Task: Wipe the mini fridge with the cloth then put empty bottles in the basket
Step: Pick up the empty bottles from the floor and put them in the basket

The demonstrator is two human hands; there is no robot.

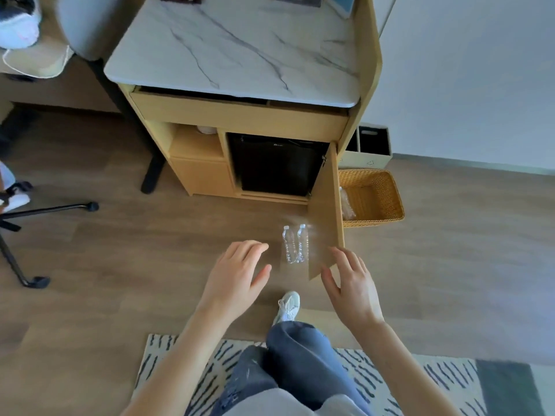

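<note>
Both hands are empty with fingers spread: the left hand (237, 273) and right hand (350, 283) hover above the floor (120, 250) on either side of two clear bottles (295, 244) standing upright. The black mini fridge (276, 166) sits in the cabinet behind its swung-out door (326, 217). The wicker basket (387, 196) rests on the floor just right of that door, with something clear inside.

Two clear plastic bottles (295, 244) stand side by side on the wooden floor (120, 250), just left of the open cabinet door (327, 223). The left hand (237, 274) and the right hand (350, 283) hover near them with fingers (255, 246) spread, holding nothing; the right hand is at the door's near corner. Behind the door stands the black mini fridge (276, 166), shut inside the wooden cabinet (240, 115) under a marble top (234, 46). To the right of the door sits a wicker basket (378, 196) with one bottle (345, 202) partly visible in it. A striped rug (180, 364) lies nearest.
</note>
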